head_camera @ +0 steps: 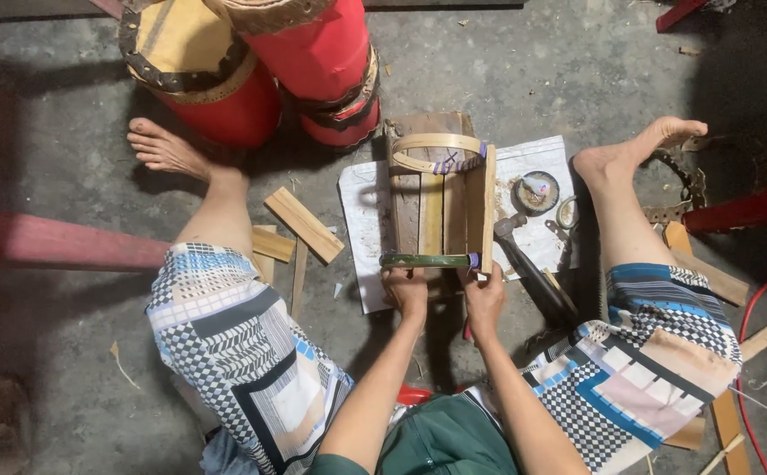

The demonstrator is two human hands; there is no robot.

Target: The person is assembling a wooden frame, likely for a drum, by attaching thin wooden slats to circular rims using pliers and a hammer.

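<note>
A half-built drum frame [441, 202] of upright wooden slats, ringed by a pale bamboo hoop [436, 151] at its far end and a green hoop [427, 260] at its near end, lies on white paper between bare feet.

The person is wearing geometric patchwork-print shorts [243, 352] in blue, black, white and tan, a green top [441, 440], going barefoot.
</note>
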